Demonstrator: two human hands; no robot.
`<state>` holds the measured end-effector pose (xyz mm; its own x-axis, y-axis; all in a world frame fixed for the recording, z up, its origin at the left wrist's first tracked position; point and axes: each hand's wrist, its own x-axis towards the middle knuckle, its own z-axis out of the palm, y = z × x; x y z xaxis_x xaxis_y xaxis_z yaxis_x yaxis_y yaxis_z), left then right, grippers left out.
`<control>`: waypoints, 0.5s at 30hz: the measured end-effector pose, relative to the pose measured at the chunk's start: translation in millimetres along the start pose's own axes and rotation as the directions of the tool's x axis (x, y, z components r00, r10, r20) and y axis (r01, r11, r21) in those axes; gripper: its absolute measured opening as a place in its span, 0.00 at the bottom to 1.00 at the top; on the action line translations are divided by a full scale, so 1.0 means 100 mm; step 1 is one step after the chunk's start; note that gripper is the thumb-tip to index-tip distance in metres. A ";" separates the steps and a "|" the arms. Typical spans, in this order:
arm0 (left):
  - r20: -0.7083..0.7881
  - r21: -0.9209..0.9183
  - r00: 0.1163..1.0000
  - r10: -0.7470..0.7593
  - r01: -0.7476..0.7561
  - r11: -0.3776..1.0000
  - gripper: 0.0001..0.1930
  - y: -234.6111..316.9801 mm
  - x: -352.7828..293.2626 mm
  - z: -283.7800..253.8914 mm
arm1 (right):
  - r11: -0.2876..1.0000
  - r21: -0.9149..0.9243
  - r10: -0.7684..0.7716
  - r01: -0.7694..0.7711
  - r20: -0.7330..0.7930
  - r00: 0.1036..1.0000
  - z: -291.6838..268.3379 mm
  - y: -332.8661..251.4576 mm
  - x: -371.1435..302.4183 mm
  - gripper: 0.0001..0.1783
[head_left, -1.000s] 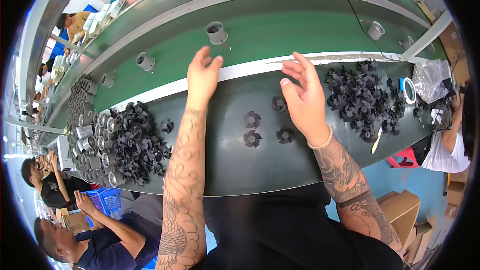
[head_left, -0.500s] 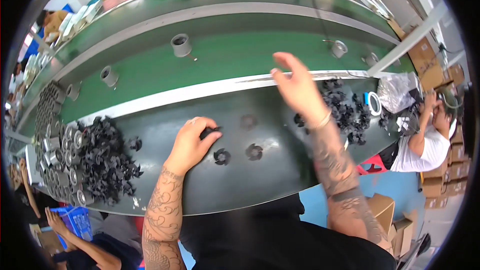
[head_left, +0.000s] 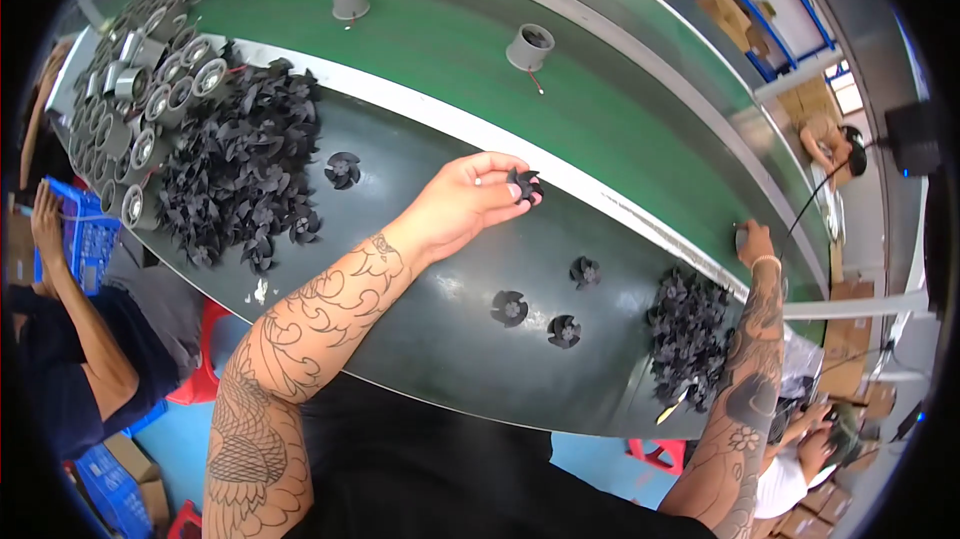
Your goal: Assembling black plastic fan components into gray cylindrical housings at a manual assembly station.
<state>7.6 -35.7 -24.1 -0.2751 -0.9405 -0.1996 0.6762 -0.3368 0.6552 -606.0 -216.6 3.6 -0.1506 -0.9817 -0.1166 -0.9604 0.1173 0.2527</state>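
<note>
My left hand (head_left: 465,204) pinches a small black fan impeller (head_left: 526,187) between thumb and fingers, above the dark table by the white rail. My right arm is stretched far to the right, over the green conveyor belt. There my right hand (head_left: 758,243) closes round a small grey cylindrical housing (head_left: 740,237), mostly hidden by the fingers. Three loose impellers lie on the table between my arms, one of them a black impeller (head_left: 509,308) nearest my left forearm. Another impeller (head_left: 342,170) lies beside the big left pile.
A large heap of black impellers (head_left: 235,159) and stacked grey housings (head_left: 130,129) fill the table's left end. A smaller impeller heap (head_left: 690,334) lies by my right forearm. Grey housings with wires, such as one housing (head_left: 530,47), stand on the green belt (head_left: 430,39). Co-workers sit on both sides.
My view has turned right. My right hand, open and reaching before, has gone further right over the belt and closed on a housing. My left hand has lifted an impeller off the table.
</note>
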 end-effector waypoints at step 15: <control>-0.004 0.130 0.997 0.077 -0.076 0.989 0.10 0.02 -0.16 0.17 | -0.468 0.881 -0.250 0.068 -0.206 0.946 -0.90 -2.87 -2.64 0.40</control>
<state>2.0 -20.9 -7.3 -0.2194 -0.9638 -0.1515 0.6007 -0.2558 0.7574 -269.3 -4.1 48.0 0.1457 -0.9890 0.0242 0.2328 0.0105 -0.9725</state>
